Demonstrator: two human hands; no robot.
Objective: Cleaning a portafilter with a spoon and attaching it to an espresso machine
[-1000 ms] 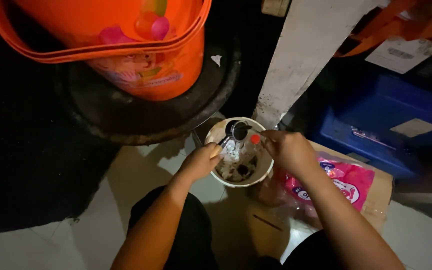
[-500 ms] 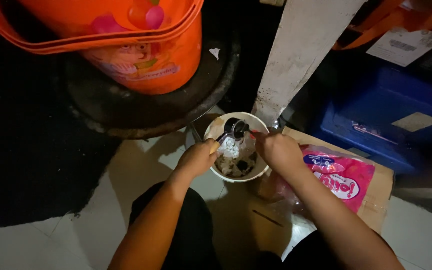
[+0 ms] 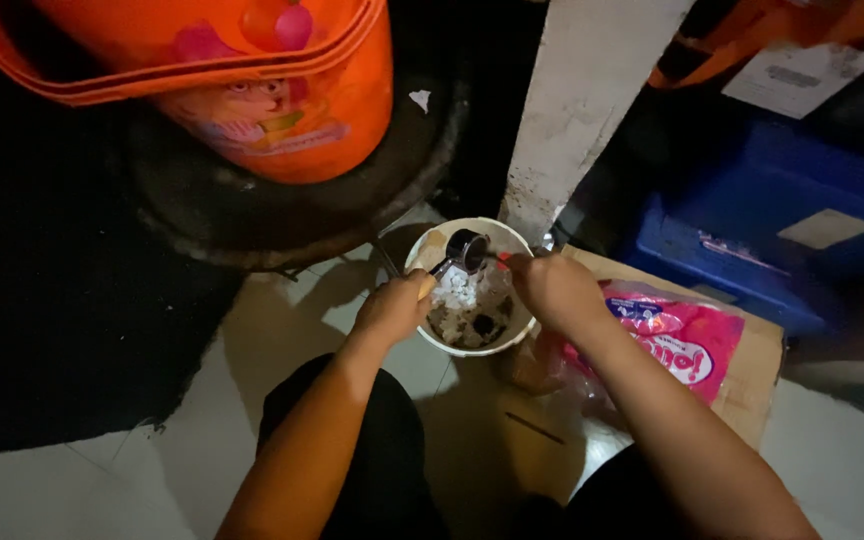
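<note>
Since half a second back almost nothing shifted: both hands are over the bowl as before, the little scoop sits a touch further left across the rim, view tilted slightly.

My left hand (image 3: 392,308) has fingers curled shut on the handle of the small dark metal measuring scoop (image 3: 465,249); the scoop's cup hangs just above the far rim of the round white plastic bowl (image 3: 512,335), handle running back down-left into my fingers. My right hand (image 3: 552,290) rests at the bowl's right rim, fingers bunched together; can't tell if they pinch the rim or something small, the grip is hidden by the knuckles.

The bowl stands on pale floor tile (image 3: 202,420) between my knees, holding white crushed chunks with dark bits underneath. Handling guess: scoop is light, stiff, probably slick metal, best held well back on the handle as now, kept level. Bowl looks thin-walled and light, would slide or tip if pushed at one side; steady it at the rim.

Around: big orange plastic bucket (image 3: 292,110) standing on a dark round tyre-like ring (image 3: 252,225) up left, a white painted post (image 3: 582,110) just behind the bowl, a pink printed plastic packet (image 3: 672,345) on a brown cardboard box (image 3: 752,400) just right of the bowl, a blue plastic crate (image 3: 782,240) further right.
</note>
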